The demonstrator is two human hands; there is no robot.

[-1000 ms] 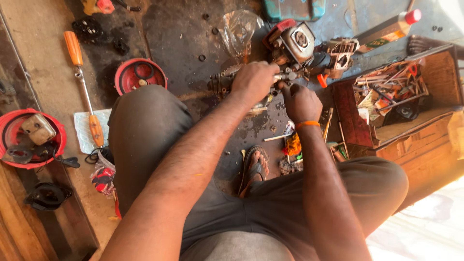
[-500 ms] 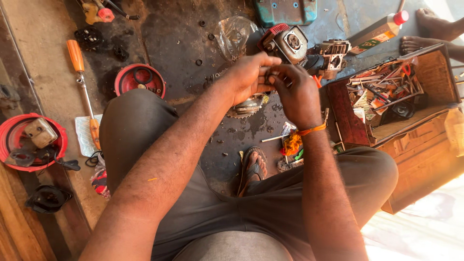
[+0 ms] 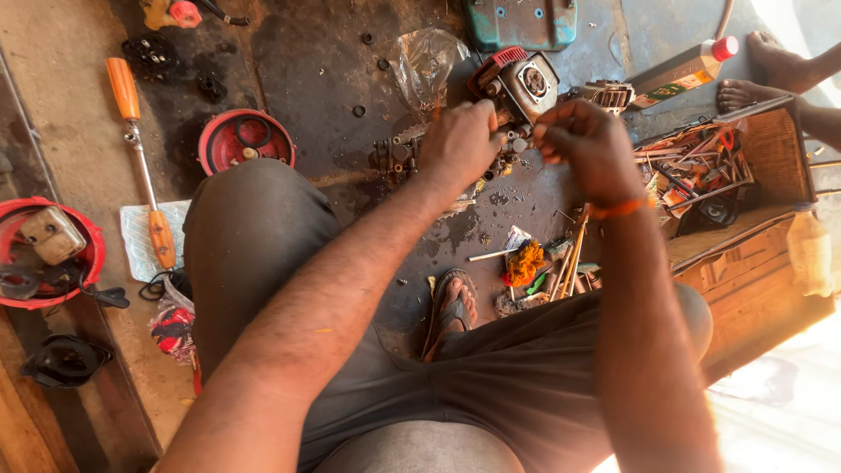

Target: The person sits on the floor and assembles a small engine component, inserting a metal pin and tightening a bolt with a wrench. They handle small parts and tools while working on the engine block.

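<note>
Two hands at a small engine

Left hand (image 3: 460, 144) closes over a greasy metal part (image 3: 396, 158) beside the small engine (image 3: 517, 83) on the oil-stained floor (image 3: 315, 79); right hand (image 3: 587, 144) is clenched just alongside, its contents hidden. A wooden toolbox (image 3: 745, 210) sits near.

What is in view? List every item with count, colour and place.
engine part: 1, red and grey, floor beyond hands
metal assembly: 1, dark, under left hand
round covers: 2, red, left floor
screwdriver: 1, orange handle, left
plastic bag: 1, clear, top centre
casing: 1, teal, top
bottle: 1, red cap, upper right
toolbox: 1, wooden, right
sandal: 1, between knees
left hand: gripping assembly
right hand: closed, beside it
</note>
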